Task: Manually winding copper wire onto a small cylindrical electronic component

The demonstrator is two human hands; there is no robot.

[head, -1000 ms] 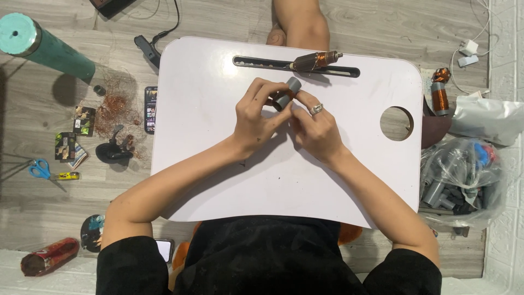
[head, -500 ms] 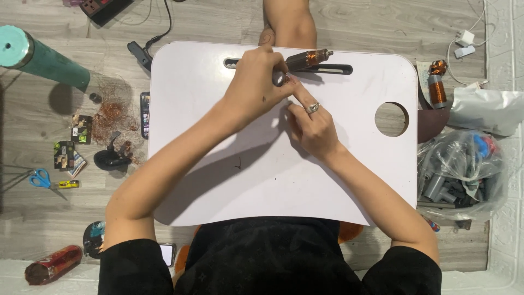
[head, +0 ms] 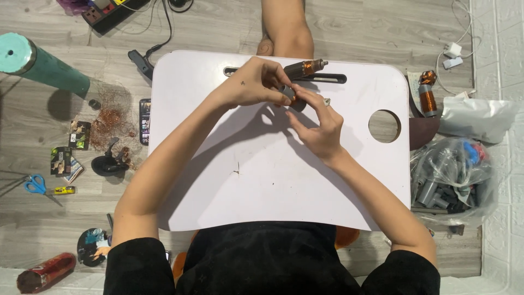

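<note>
Both hands meet over the far middle of a white lap table (head: 262,180). My left hand (head: 252,83) pinches a small grey cylindrical part (head: 287,93) with a bit of copper on it. My right hand (head: 318,125), with a ring on one finger, touches the same part from below with its fingertips. Just beyond them a motor armature with copper windings (head: 305,68) lies across the dark slot (head: 335,78) at the table's far edge.
A round hole (head: 384,126) pierces the table at right. On the floor: another copper-wound armature (head: 426,98), a clear bag of parts (head: 453,177), a teal tube (head: 41,64), loose copper wire (head: 111,121), a phone (head: 144,120), blue scissors (head: 35,184), a power strip (head: 109,10).
Both hands have moved away from me toward the table's far edge with the grey part. The view has shifted slightly.
</note>
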